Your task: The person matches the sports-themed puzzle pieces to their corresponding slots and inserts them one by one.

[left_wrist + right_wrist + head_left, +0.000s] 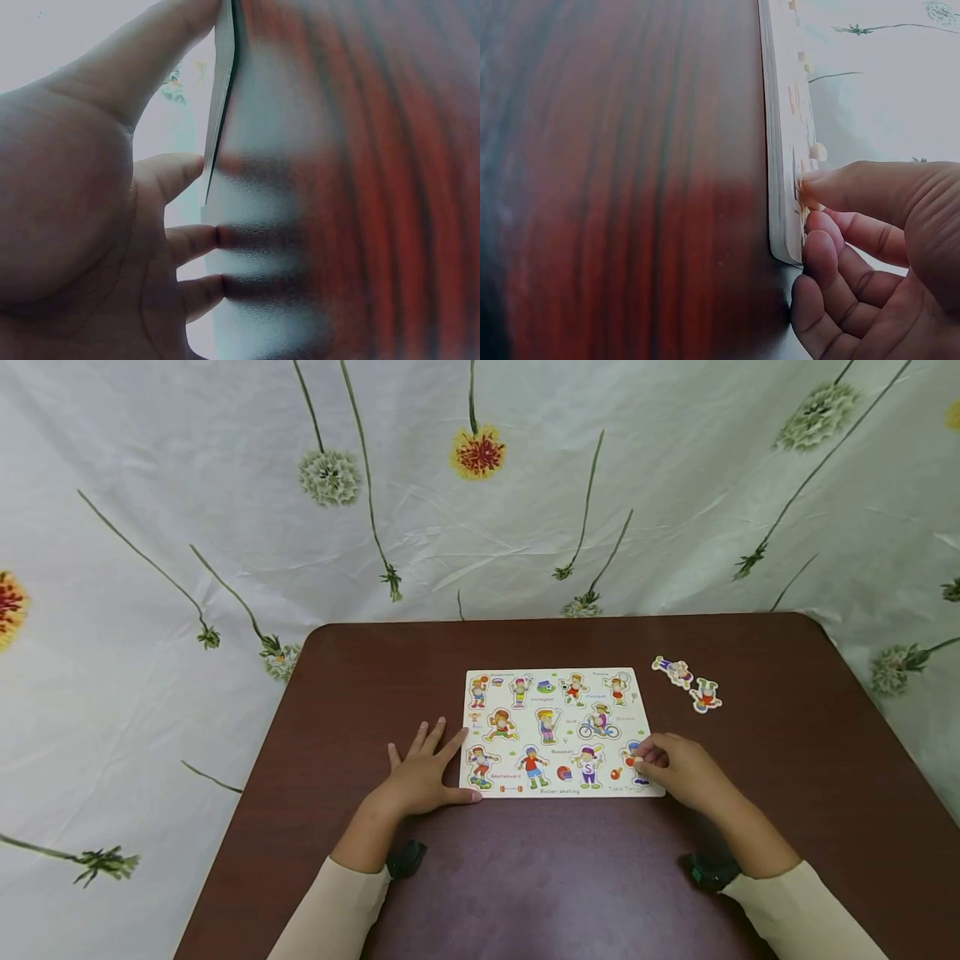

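Observation:
A white wooden puzzle board printed with sports figures lies flat on the table. My left hand is spread at its left side, thumb on the lower left corner and index fingertip touching the edge. The left wrist view shows the other fingertips resting on the table. At the lower right corner, my right hand pinches a table tennis puzzle piece between thumb and finger. In the right wrist view the fingertips cover most of that piece, so whether it is fully seated cannot be told.
Two loose puzzle pieces, one figure in purple and one in red, lie right of the board's upper corner. The dark brown table backs onto a white flowered cloth.

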The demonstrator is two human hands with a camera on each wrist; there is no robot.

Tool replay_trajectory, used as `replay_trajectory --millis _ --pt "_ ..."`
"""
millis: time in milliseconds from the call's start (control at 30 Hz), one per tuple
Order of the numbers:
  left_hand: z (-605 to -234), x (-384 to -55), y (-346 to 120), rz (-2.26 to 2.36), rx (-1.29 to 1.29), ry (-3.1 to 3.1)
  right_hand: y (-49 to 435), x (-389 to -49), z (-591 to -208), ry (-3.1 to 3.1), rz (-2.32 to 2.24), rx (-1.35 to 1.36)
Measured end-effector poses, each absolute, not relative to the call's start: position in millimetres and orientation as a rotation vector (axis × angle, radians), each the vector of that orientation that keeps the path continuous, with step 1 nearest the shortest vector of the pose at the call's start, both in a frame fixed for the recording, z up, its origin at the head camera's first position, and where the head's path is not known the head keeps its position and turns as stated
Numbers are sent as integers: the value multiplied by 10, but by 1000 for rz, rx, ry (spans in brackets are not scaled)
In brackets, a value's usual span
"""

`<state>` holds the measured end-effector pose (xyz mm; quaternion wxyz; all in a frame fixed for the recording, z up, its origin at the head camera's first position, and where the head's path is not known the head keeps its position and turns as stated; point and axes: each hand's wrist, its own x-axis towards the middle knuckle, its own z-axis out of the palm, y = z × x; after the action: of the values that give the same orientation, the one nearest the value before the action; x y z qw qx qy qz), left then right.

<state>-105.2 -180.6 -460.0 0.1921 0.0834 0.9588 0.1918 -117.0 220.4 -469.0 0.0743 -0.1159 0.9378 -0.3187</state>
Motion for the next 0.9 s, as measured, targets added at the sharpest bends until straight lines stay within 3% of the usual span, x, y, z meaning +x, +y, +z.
replay_trajectory --millis 500,900 --pt "-4587 -1038 -1802 552 241 2695 2304 -1169 -4604 2761 -1128 -236" --pt "-4610 -1043 -1814 533 244 2696 2442 -1143 -4540 2766 -1575 -118"
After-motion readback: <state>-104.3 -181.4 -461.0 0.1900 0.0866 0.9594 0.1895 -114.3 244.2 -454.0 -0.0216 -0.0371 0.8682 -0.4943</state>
